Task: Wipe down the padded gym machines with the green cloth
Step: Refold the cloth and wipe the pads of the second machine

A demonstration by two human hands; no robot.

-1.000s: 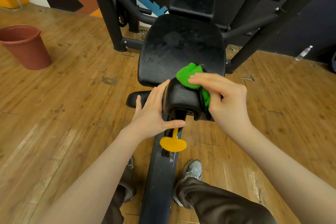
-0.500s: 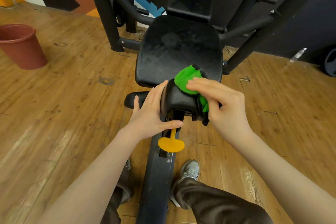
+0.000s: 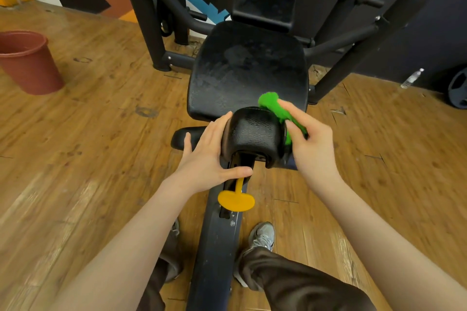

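A small black padded block (image 3: 255, 131) sits at the near end of a black gym machine, in front of its wide black seat pad (image 3: 249, 70). My right hand (image 3: 309, 144) holds the green cloth (image 3: 276, 111) against the block's right side, fingers pinching the cloth. My left hand (image 3: 207, 156) rests flat on the block's left side, thumb under its near edge. A yellow adjustment knob (image 3: 236, 199) hangs just below the block on the machine's centre beam (image 3: 214, 255).
A red-brown bucket (image 3: 27, 62) stands on the wooden floor at the far left. The machine's black frame tubes (image 3: 149, 15) rise behind the seat. A water bottle (image 3: 412, 78) and a weight plate (image 3: 458, 88) lie at the far right. My legs and shoes straddle the beam.
My right hand has slid the green cloth from the top of the small pad over to its right side. The left hand has stayed on the pad's left side.
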